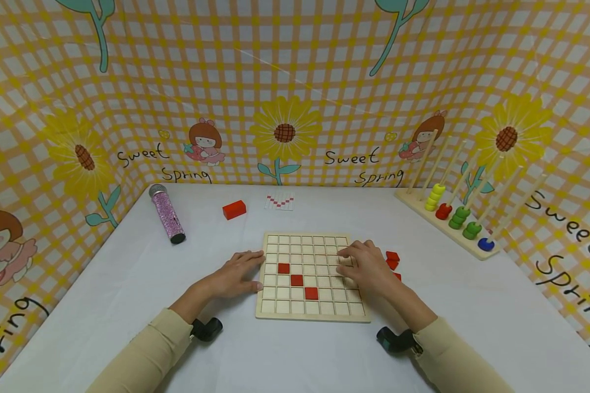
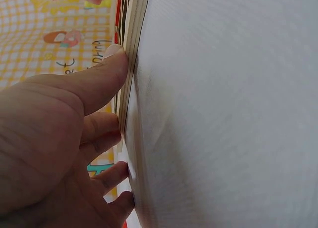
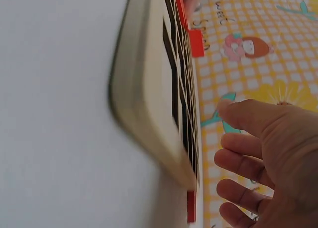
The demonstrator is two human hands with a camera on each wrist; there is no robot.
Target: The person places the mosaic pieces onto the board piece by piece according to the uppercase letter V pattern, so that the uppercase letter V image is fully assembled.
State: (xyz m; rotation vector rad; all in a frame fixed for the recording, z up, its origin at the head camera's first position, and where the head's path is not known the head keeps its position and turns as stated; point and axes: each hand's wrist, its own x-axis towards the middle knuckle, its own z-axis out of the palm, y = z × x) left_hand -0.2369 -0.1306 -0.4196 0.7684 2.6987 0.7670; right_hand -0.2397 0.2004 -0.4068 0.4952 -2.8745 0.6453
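Observation:
A wooden grid board (image 1: pixel 313 316) lies on the white table, with three red square tiles (image 1: pixel 297 280) set diagonally in its cells. My left hand (image 1: pixel 233 275) rests at the board's left edge, thumb and fingertips against the wooden side (image 2: pixel 130 54). Over the right-hand columns hovers my right hand (image 1: pixel 369 267), its fingers loosely bent. In the right wrist view that hand (image 3: pixel 278 143) has nothing between thumb and fingers. Loose red tiles (image 1: pixel 392 256) lie just right of the board, partly hidden behind the right hand.
A small card (image 1: pixel 279 201) with a red pattern on a grid lies behind the board. Left of it sit a red block (image 1: pixel 234 210) and a glittery pink microphone (image 1: pixel 167 214). At the back right stands a wooden peg rack (image 1: pixel 447 225) with coloured beads. Patterned cloth walls enclose the table.

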